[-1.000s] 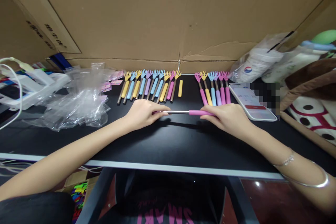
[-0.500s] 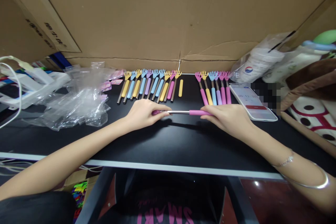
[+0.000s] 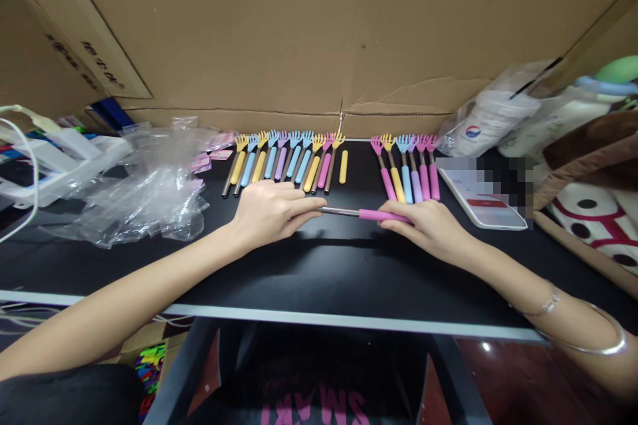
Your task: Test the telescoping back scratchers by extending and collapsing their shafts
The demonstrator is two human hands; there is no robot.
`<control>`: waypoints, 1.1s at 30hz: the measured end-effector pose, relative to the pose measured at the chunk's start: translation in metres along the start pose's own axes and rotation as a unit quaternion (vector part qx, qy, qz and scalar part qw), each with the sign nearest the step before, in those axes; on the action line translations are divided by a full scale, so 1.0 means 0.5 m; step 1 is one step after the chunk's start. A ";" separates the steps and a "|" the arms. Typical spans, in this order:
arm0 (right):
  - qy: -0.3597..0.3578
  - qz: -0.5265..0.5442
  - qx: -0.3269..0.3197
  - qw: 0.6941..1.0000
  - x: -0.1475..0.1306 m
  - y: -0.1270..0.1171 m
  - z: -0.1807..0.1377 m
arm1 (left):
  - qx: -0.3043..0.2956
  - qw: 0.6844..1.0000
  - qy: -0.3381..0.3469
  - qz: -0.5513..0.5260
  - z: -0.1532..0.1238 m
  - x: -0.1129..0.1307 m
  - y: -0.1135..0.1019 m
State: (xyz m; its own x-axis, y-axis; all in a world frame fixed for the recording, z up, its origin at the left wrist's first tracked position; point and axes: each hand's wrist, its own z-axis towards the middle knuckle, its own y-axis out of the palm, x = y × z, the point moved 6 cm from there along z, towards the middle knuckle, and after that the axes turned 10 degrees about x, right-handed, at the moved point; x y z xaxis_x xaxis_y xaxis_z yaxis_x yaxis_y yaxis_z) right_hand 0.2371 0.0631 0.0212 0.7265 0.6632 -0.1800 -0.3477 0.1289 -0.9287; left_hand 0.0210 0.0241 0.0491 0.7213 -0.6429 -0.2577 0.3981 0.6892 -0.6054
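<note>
Both hands hold one telescopic back scratcher (image 3: 356,214) level above the black table (image 3: 319,272). My left hand (image 3: 272,212) is closed round its claw end, which is hidden in the fingers. My right hand (image 3: 428,226) grips its pink handle, with the metal rod showing between the hands. Behind my left hand lies a long row of scratchers (image 3: 286,163) with yellow, blue, purple and pink handles. A shorter row of scratchers (image 3: 409,169) lies behind my right hand.
Crumpled clear plastic bags (image 3: 144,189) sit at the left, with white cables and boxes beyond. A phone (image 3: 481,202) lies right of the short row. Bagged goods and a plush item crowd the right edge. Cardboard walls stand behind.
My left hand has slid rightward along the rod toward the right hand, so less rod shows and the scratcher looks shorter. The right hand has hardly moved.
</note>
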 end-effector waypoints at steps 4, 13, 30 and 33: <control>0.029 0.092 -0.042 0.994 -0.009 0.000 0.001 | 0.022 0.999 0.029 0.035 0.009 0.005 -0.015; 0.067 0.240 -0.124 0.961 -0.028 0.011 0.001 | 0.005 0.997 0.058 0.051 0.020 0.008 -0.029; -0.020 -0.080 0.064 0.995 -0.022 -0.016 -0.003 | -0.046 0.994 -0.076 -0.063 -0.011 -0.009 0.029; -0.041 -0.123 0.083 0.988 -0.023 -0.018 -0.005 | -0.073 0.987 -0.107 -0.097 -0.017 -0.011 0.041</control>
State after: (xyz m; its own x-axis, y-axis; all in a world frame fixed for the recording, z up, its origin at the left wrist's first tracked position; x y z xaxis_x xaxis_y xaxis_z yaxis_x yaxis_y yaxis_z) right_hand 0.2332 0.0523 0.0312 0.7532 0.6532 0.0779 -0.2643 0.4089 -0.8735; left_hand 0.0202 0.0387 0.0317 0.7491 -0.6618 0.0292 0.4660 0.4952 -0.7332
